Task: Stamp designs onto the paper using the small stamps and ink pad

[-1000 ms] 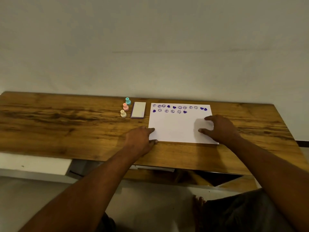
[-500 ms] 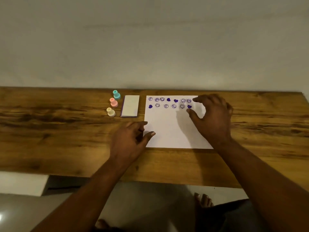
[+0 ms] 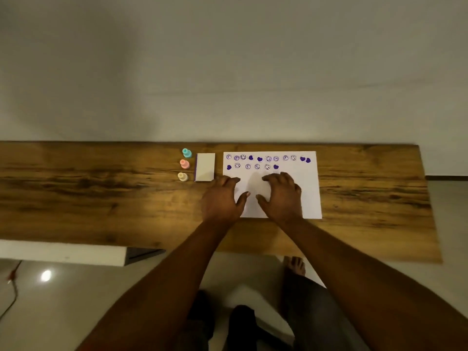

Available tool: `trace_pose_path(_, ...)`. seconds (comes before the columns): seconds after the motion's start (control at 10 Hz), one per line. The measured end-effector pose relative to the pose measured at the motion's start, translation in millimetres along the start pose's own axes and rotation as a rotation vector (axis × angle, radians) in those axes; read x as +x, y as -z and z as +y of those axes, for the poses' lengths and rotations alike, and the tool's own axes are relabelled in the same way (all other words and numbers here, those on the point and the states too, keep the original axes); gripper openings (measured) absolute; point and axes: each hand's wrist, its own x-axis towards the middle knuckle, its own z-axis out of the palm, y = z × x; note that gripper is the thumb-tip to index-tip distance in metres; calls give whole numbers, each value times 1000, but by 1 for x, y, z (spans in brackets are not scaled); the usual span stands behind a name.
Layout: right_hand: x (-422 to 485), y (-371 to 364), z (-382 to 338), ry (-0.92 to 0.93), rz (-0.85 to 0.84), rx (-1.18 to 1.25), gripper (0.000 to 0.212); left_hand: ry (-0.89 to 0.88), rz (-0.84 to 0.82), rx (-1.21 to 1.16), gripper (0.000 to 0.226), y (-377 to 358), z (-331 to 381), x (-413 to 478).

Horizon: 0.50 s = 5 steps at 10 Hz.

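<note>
A white sheet of paper (image 3: pixel 301 183) lies on the wooden table (image 3: pixel 101 193), with two rows of purple smileys and hearts along its far edge. My left hand (image 3: pixel 222 198) hovers or rests at the paper's left side, fingers loosely bent, holding nothing. My right hand (image 3: pixel 282 196) is over the paper's middle, fingers spread and bent, also holding nothing. Left of the paper lies the ink pad (image 3: pixel 205 167), lid closed. Beside it stand three small stamps in a column: teal (image 3: pixel 187 153), pink (image 3: pixel 184 163) and cream (image 3: pixel 182 176).
The table backs onto a plain wall. Its front edge runs below my forearms, with floor, my legs and a bare foot (image 3: pixel 295 266) beneath. A white shelf or ledge (image 3: pixel 63 254) shows under the table at the left.
Both hands have come together over the paper: the right hand drew back from the stamped rows toward the middle, the left moved right onto the paper's left side. The view tilted down.
</note>
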Motion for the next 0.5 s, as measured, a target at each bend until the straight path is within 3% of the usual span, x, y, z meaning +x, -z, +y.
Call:
trace_pose_path(0.2,-55,87,-41,30,-392,-224,76,-52,-353,235,76,90,54,-34)
trace_pose_path(0.3,-85,129,-63,35,-479,-288,77,-66,-485,272,83,138,71,-54)
trace_pose_path(0.5,-144,196,-93,-22,-486,-316,86,-96,-516,307,88,218,93,-105)
